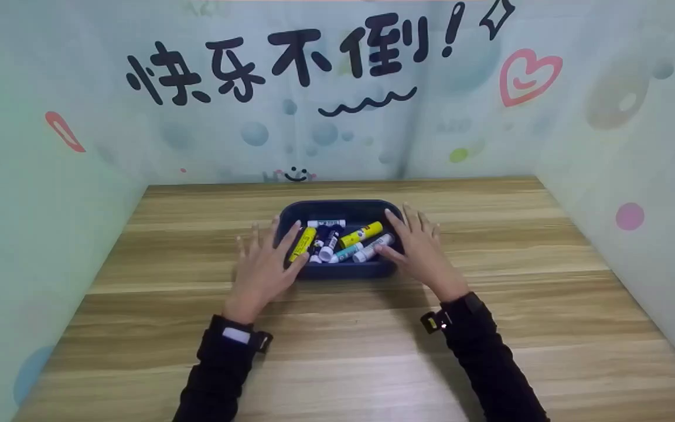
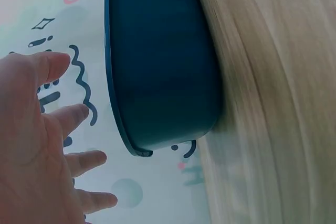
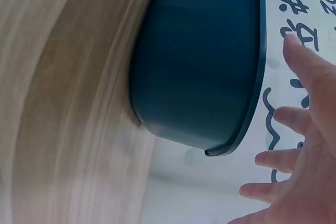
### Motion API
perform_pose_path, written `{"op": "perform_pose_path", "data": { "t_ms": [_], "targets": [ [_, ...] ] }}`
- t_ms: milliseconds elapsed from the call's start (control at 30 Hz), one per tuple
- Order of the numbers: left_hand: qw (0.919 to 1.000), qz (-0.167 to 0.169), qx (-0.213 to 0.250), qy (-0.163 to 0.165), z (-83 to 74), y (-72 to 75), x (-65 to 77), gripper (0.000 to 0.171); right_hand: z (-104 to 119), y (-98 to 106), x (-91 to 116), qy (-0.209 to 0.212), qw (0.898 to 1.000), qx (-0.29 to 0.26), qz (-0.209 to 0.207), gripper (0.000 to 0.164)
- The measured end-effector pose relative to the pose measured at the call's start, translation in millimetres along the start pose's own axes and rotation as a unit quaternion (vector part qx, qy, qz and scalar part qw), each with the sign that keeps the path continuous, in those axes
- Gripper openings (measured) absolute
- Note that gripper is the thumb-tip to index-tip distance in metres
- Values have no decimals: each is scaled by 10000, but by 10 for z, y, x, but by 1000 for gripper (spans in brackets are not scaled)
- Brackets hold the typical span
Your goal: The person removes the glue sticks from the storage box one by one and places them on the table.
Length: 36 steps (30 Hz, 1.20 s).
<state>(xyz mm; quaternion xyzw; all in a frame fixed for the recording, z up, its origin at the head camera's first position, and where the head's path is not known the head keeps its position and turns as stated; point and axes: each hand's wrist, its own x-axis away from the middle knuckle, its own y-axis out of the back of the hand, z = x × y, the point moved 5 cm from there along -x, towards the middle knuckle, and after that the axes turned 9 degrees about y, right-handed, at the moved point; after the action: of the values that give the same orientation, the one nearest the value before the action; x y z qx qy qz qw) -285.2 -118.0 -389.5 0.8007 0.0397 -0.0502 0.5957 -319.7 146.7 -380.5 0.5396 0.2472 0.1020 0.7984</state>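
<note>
A dark blue plastic bin (image 1: 346,271) sits on the wooden table, holding several small glue-stick-like tubes. Among them are a yellow tube (image 1: 361,234) on the right, another yellow one (image 1: 302,244) at the left end, and white, teal and dark ones between. My left hand (image 1: 264,266) is spread at the bin's left end, its fingers straight and apart. At the opposite end my right hand (image 1: 425,255) is spread likewise, thumb over the near right corner. Both wrist views show the bin's outer wall (image 2: 163,61) with the extended fingers above its rim; neither hand grips anything.
The wooden tabletop (image 1: 349,351) extends around the bin. Behind it stands a pale printed backdrop (image 1: 214,140) with large black characters, and similar panels close off the left and right sides. Dark sleeves with wrist straps (image 1: 237,335) cover both forearms.
</note>
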Motion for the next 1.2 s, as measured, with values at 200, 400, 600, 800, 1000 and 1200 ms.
{"op": "perform_pose_path", "data": {
  "t_ms": [200,400,600,800,1000,1200],
  "targets": [
    [9982,-57,547,247,39,3,-19,64,-37,-16,-7,-99,9999,13,-89,64],
    [9855,42,1470,849,135,-27,-61,66,-82,-37,-11,-171,9994,-191,-224,62],
    [9623,152,2368,1329,258,-117,-99,72,-140,-59,2,-518,9954,-761,-254,63],
    [9472,545,2670,1687,333,-218,-141,78,-232,-109,-7,-865,9901,-1078,-259,64],
    [9385,588,2983,1637,332,-265,-178,63,-302,-166,-28,-1127,9844,-1288,-408,64],
    [9384,538,3124,1374,270,-304,-172,42,-286,-205,-36,-1250,9784,-1599,-384,54]
  ]
}}
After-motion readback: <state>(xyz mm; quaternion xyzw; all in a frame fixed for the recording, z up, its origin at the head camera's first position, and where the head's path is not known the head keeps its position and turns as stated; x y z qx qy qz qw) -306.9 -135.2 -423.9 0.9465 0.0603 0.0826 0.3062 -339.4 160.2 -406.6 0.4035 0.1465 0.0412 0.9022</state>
